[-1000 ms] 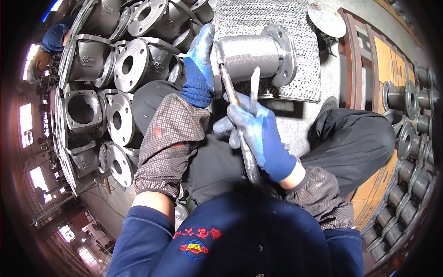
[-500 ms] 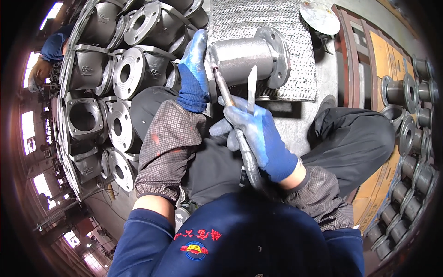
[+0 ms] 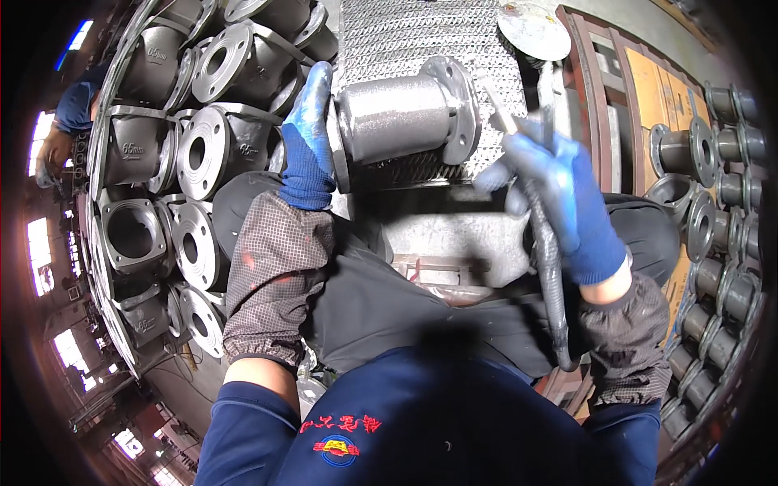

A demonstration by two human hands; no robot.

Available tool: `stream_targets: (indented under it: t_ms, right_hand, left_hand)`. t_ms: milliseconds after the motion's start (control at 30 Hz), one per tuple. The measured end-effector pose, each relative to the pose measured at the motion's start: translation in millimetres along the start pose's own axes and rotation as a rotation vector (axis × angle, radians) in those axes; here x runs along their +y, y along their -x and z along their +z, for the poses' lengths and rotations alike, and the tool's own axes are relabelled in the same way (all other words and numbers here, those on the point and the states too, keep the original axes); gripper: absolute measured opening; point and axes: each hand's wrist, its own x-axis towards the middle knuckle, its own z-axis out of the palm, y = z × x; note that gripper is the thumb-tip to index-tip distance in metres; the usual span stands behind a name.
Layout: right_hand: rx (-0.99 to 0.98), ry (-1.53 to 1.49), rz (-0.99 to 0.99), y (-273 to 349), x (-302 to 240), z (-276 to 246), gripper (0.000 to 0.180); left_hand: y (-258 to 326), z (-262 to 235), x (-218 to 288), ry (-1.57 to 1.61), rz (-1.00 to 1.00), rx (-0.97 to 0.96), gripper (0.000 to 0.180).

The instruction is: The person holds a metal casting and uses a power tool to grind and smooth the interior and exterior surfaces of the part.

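A grey cast flanged pipe fitting (image 3: 393, 121) lies on its side on a ridged metal work surface (image 3: 413, 28). My left hand (image 3: 308, 109), in a blue coated glove, rests against its left flange with the fingers stretched out. Right of the fitting's other flange (image 3: 458, 109) is my right hand (image 3: 559, 190), gloved alike and smeared by motion. Its fingers are closed round a slim metal rod with a black wrapped handle (image 3: 547, 267). A pale stick (image 3: 547, 101), blurred, also sticks up from this hand.
Stacked grey flanged castings (image 3: 134, 150) stand close on my left. A pale round disc (image 3: 533, 32) is beyond my right hand. Farther right are a brown metal frame (image 3: 596, 89), cardboard (image 3: 648, 89) and rows of smaller flanged fittings (image 3: 721, 283). Another person's arm (image 3: 73, 109) shows far left.
My right hand has swung right with the rod, from the fitting's left flange to beyond its right flange. My left hand stays at the left flange. The whole view has shifted somewhat.
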Motion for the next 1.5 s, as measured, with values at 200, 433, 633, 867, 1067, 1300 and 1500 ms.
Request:
stream_targets:
  t_ms: [200,433,633,867,1067,1300,1500]
  right_hand:
    - [0.33,-0.171,0.035,-68,63,-39,0.04]
    - [0.328,-0.263,0.073,-108,95,-19,0.04]
    - [0.138,-0.236,0.115,-134,111,-13,0.034]
    - [0.064,0.022,-0.066,-137,86,9,0.041]
    - [-0.029,-0.051,0.025,-92,38,15,0.037]
    - [-0.077,-0.211,0.085,-126,34,13,0.04]
    - [0.017,-0.335,0.102,-142,37,10,0.038]
  left_hand:
    - [0,8,1,-0.297,0.188,-0.097,0.042]
    - [-3,-1,5,-0.535,0.581,-0.121,0.04]
    - [-2,-14,-28,-0.516,0.6,-0.126,0.044]
    - [2,-14,-3,0.546,-0.4,0.076,0.043]
    - [18,-30,12,1.2,-0.618,-0.125,0.026]
    - [8,-26,24,0.951,-0.68,-0.008,0.031]
    - [-6,-10,23,0.851,-0.652,0.075,0.034]
